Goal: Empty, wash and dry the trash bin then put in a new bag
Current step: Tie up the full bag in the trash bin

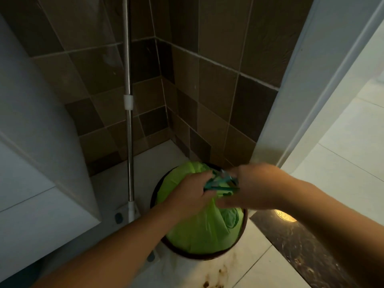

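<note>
A round dark trash bin (188,254) stands on the floor in a tiled corner. A full light-green bag (195,231) bulges out of its top. The bag's darker green drawstring (221,185) is gathered at the neck, above the bin's middle. My left hand (190,193) grips the bag's neck and strings from the left. My right hand (252,188) holds the strings from the right, fingers closed around them. Both hands meet over the bin, and the knot between them is blurred.
A mop with a metal pole (128,113) leans in the corner just left of the bin. A white cabinet (31,142) fills the left. A white door frame (291,100) and a dark threshold strip (301,246) lie to the right. Brown stains (216,281) mark the floor tiles.
</note>
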